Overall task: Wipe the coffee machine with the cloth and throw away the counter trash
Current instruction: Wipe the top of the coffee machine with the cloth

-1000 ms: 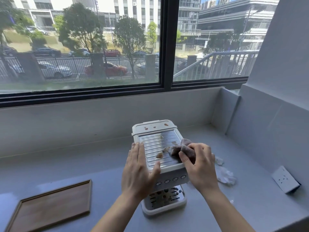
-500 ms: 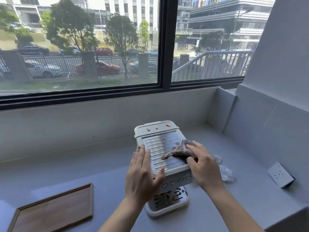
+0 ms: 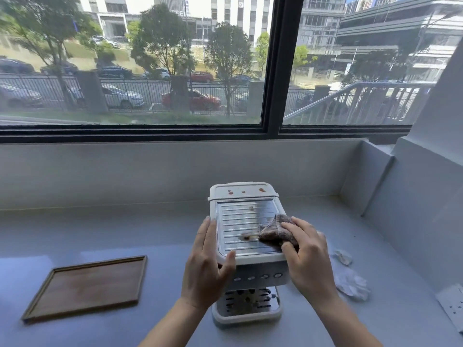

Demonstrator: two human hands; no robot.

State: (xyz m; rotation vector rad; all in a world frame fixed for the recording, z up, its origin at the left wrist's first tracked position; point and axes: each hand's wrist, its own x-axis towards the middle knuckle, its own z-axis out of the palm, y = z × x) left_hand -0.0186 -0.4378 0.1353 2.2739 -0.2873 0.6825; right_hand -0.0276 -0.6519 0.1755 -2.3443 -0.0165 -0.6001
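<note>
A small white coffee machine (image 3: 244, 196) stands on the grey counter, with brown stains on its back lid and on its ribbed metal top. My left hand (image 3: 204, 266) lies flat against the machine's left side, thumb over the front edge. My right hand (image 3: 307, 254) presses a bunched brown cloth (image 3: 271, 230) onto the right part of the metal top, beside a smeared brown spot. Crumpled white paper trash (image 3: 350, 281) lies on the counter right of the machine, partly hidden behind my right wrist.
A flat wooden tray (image 3: 87, 284) lies on the counter to the left. A white power socket (image 3: 453, 305) sits at the right wall. A low grey wall and a large window run along the back; a wall corner juts in at the right.
My right hand has slid the cloth along the metal top, smearing a brown spot. The left hand stays on the machine's side. The head camera has shifted a little.
</note>
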